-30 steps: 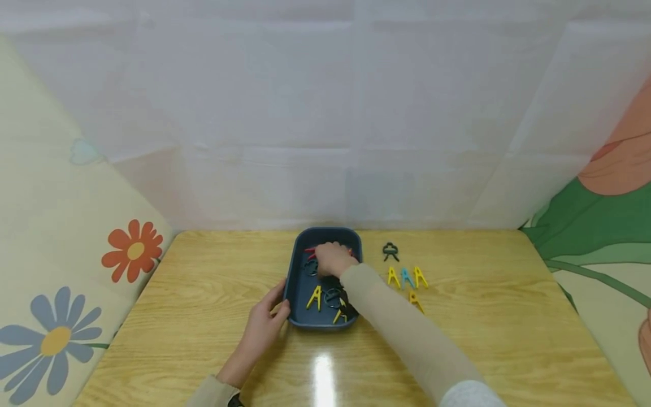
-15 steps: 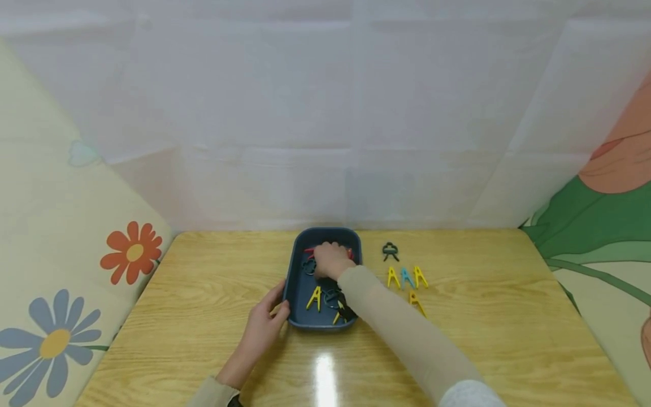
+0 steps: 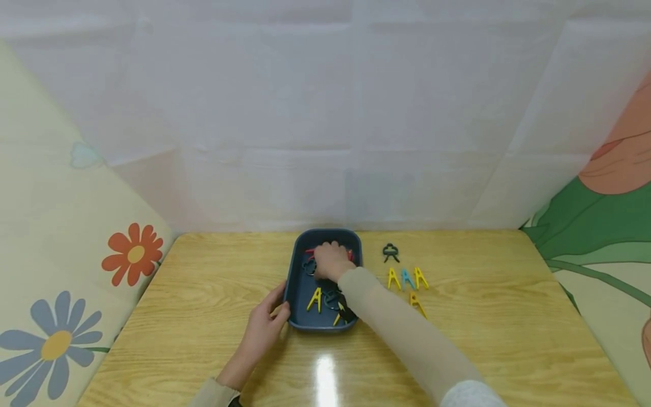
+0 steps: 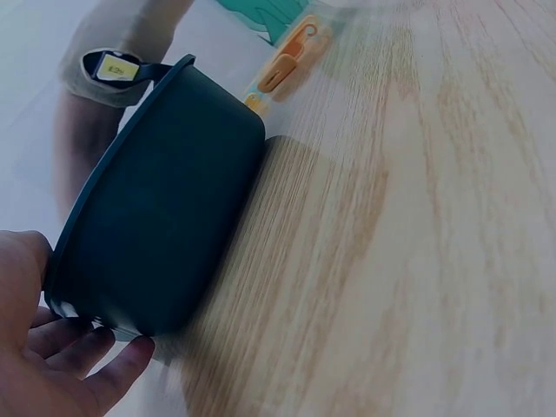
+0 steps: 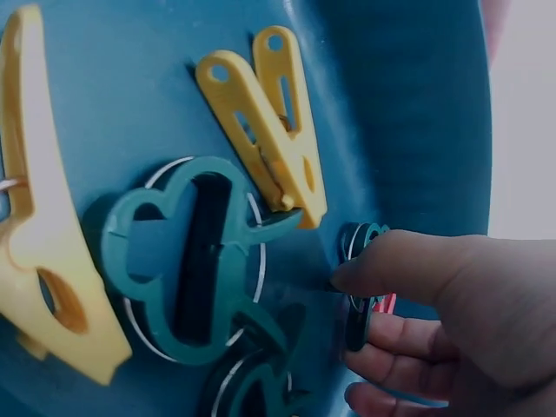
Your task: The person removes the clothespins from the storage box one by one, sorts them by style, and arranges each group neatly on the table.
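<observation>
A dark blue tray stands on the wooden table, with green, yellow and red clips inside. My left hand holds its left side near the front corner, thumb at the rim and fingers along the outer wall in the left wrist view. My right hand reaches down into the tray's far half. In the right wrist view its thumb and fingers pinch a small green clip, partly covered by them. Beside it lie a larger-looking green clip, a yellow clothespin and another yellow clothespin.
Right of the tray, on the table, lie a dark green clip, a yellow clothespin, a blue clothespin, another yellow clothespin and an orange-yellow one. A white sheet hangs behind the table.
My right hand has shifted very slightly to the left inside the tray. My left hand and the clips on the table stay where they were.
</observation>
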### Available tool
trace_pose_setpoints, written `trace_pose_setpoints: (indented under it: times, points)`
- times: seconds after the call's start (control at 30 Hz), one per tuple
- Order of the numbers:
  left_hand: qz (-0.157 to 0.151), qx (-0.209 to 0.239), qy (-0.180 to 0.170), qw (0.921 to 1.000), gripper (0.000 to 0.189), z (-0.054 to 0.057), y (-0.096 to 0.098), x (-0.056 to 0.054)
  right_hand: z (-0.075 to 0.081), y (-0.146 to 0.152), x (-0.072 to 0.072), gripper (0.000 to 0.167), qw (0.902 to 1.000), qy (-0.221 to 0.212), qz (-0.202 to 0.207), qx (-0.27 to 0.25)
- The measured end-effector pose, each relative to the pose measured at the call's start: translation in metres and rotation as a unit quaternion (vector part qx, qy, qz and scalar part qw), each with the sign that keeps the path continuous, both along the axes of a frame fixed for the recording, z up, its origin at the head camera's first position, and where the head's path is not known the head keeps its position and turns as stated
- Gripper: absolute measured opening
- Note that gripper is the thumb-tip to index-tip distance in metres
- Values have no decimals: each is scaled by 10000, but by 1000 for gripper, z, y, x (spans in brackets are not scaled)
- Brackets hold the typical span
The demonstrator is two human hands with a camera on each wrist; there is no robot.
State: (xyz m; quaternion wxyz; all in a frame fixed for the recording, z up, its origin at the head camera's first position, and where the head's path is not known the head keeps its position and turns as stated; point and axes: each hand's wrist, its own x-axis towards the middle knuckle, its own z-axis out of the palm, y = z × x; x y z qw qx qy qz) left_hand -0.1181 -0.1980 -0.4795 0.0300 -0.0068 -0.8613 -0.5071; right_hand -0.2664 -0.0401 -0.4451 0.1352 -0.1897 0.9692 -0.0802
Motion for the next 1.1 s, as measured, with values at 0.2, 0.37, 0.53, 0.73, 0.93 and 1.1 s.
trace_pose_setpoints:
  times: [0.2,0.37,0.53,0.73,0.93,1.1]
  points:
    - [43,-23,-21,10000,51,0,1,0,13,3,4,51,9997,203,128,17]
    - [51,-53,-4,10000,52,-1,1,0,30,9,9,53,9991,305,299,-1]
    - [15,-40,-31,10000,52,0,1,0,48,22,15,42,9983,373,433,-118]
    - [27,-31,65,10000,52,1,2,-1,62,45,26,29,9945,687,732,-305]
    - [25,-21,64,10000,52,-1,1,-2,69,74,42,29,9910,780,919,-587]
    - [12,-31,62,10000,52,-3,2,-1,70,98,58,28,9898,891,850,-712]
